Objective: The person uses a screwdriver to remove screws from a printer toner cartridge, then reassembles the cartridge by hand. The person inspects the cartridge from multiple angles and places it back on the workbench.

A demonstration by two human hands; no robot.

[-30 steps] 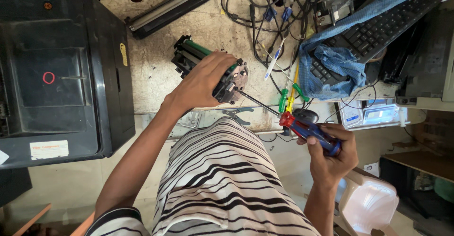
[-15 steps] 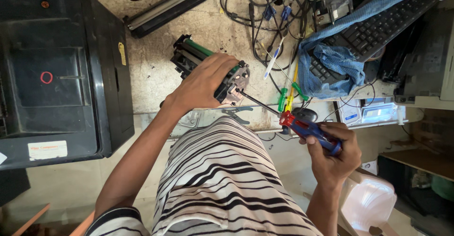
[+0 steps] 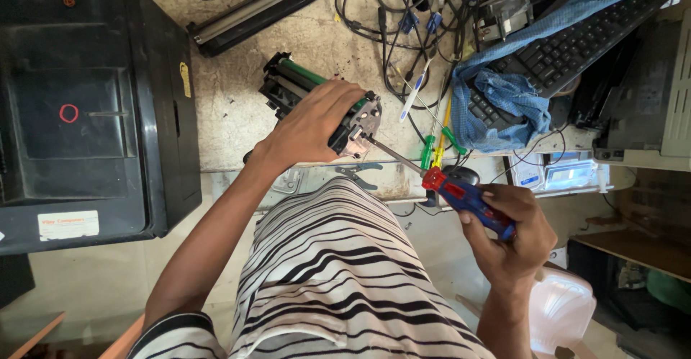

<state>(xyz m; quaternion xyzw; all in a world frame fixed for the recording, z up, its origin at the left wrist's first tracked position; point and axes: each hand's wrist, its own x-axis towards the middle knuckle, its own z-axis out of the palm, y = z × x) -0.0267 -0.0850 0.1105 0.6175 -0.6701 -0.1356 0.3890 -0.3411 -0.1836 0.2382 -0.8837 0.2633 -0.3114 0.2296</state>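
Toner cartridge [image 3: 302,85]: black, green drum (metal end plate), screwdriver [image 3: 461,193] engaged.

Repair workshop: stained bench [image 3: 237,114], cable tangle [image 3: 403,13], spare keyboard [image 3: 576,42], black printer [image 3: 79,107].

right hand [image 3: 507,240] — shifted slightly lower | screwdriver [image 3: 461,193] — tilted a touch steeper

Black cartridge [image 3: 317,103] with green roller, red-and-blue screwdriver [image 3: 461,197] right of it, black printer [image 3: 79,107] left, blue cloth [image 3: 504,103], black-and-white striped shirt [image 3: 338,272]
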